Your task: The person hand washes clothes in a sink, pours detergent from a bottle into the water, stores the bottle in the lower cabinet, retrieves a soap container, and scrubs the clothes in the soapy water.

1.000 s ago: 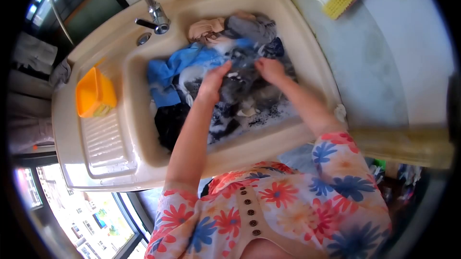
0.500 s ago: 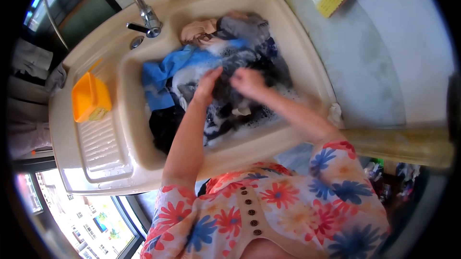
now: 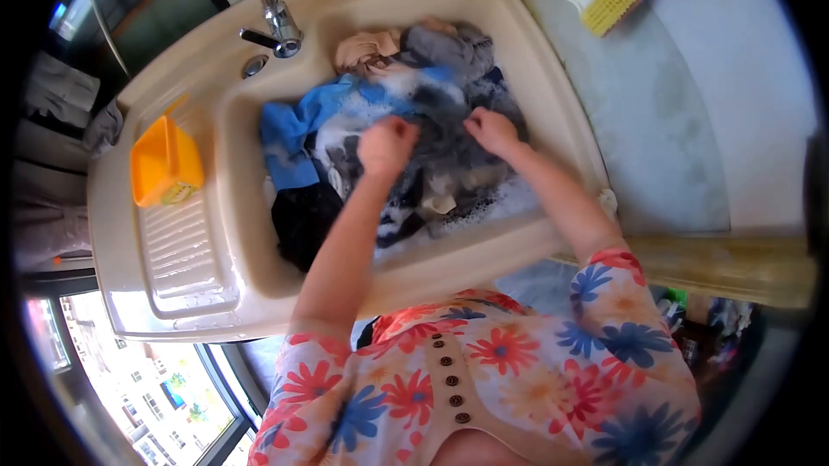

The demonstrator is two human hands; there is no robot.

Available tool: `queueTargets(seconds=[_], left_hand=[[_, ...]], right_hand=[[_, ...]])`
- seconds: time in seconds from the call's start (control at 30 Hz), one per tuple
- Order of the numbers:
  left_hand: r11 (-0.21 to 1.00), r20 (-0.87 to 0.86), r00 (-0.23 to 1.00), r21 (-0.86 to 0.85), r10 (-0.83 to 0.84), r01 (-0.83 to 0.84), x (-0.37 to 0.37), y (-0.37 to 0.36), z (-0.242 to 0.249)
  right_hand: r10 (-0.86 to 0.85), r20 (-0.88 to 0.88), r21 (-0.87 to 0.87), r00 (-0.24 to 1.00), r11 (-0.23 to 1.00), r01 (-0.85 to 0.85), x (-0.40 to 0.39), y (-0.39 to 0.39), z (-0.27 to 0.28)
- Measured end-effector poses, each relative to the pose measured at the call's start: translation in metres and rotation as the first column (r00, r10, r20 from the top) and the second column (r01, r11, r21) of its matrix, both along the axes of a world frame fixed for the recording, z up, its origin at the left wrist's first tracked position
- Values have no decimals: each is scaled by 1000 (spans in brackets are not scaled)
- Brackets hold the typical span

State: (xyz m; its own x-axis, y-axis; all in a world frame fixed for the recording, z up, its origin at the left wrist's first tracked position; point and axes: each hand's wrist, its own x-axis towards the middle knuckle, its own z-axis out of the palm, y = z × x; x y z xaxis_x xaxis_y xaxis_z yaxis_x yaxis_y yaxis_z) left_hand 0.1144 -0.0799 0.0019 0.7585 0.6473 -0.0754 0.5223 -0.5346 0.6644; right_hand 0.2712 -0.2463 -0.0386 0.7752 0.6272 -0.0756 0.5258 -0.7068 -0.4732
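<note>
Over the beige sink (image 3: 244, 233), my left hand (image 3: 388, 145) and my right hand (image 3: 494, 131) are apart, each with fingers closed on a dark grey wet garment (image 3: 443, 139) that spans between them. What kind of garment it is cannot be made out. Around it in the suds lie a blue cloth (image 3: 321, 107), a black cloth (image 3: 304, 226) by the left wall, and a peach cloth (image 3: 366, 50) beside a grey cloth (image 3: 449, 50) at the back. A small pale piece (image 3: 442, 204) shows on the dark fabric nearer me.
A chrome faucet (image 3: 278, 27) rises behind the sink's left corner. On the ribbed drainboard (image 3: 183, 259) to the left stands a yellow-orange plastic container (image 3: 167, 164). A yellow-bristled brush (image 3: 611, 1) with a pink handle lies at the upper right. A window (image 3: 164, 388) is at lower left.
My hands have moved farther apart, the right one to the right, with the dark grey garment now spread between them. The view has shifted slightly.
</note>
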Motion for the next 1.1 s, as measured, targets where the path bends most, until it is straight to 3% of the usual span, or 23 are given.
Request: queueTargets(seconds=[0.03, 0.17, 0.3, 0.4, 0.43, 0.5, 0.57, 0.63, 0.7, 0.8, 0.9, 0.93, 1.03, 1.07, 1.1], left_hand=[[990, -87, 987, -52, -138, 134, 2, -14, 2], [976, -170, 975, -192, -140, 106, 13, -33, -8], [928, 33, 990, -344, -140, 143, 18, -27, -17], [835, 64, 984, -521, -165, 174, 26, -23, -33], [779, 121, 987, -607, -104, 157, 23, -20, -18], [637, 205, 978, -758, 29, 140, 9, -3, 11], [179, 310, 848, -950, 429, 256, -3, 26, 26], [85, 259, 754, -961, 603, 263, -11, 32, 89], [263, 442, 809, -894, 386, 363, -28, 73, 91], [416, 500, 705, -855, 502, 310, -41, 53, 146], [407, 588, 616, -809, 525, 425, -62, 57, 173], [402, 648, 609, -762, 459, 508, -67, 62, 175], [557, 656, 613, -735, 441, 386, -55, 76, 149], [620, 624, 693, -716, 362, 321, -50, 88, 115], [737, 405, 817, -675, 410, -35, -44, 79, 94]], right_hand=[[79, -3, 39, 997, 996, -79, -4, 0, -1], [133, -223, 298, 966, 953, -62, -3, 1, 16], [187, -585, 491, 789, 856, 161, -8, 4, 57], [334, -494, 603, 802, 797, 40, -21, 15, 93], [372, -463, 624, 805, 781, -2, -24, 17, 101], [328, -472, 661, 819, 746, 82, -13, 17, 103], [264, -546, 654, 795, 727, 208, 5, 7, 105], [168, -514, 593, 841, 778, 207, 15, -5, 97], [120, -503, 534, 856, 822, 198, 20, -5, 87], [186, -504, 607, 843, 771, 192, 5, 3, 117], [274, -502, 671, 821, 722, 169, -2, 10, 146], [297, -504, 683, 811, 712, 164, -3, 10, 150], [259, -462, 702, 848, 691, 172, 0, 11, 140], [195, -403, 649, 894, 750, 129, 5, 10, 117], [134, -331, 589, 934, 803, 94, 14, 7, 75]])
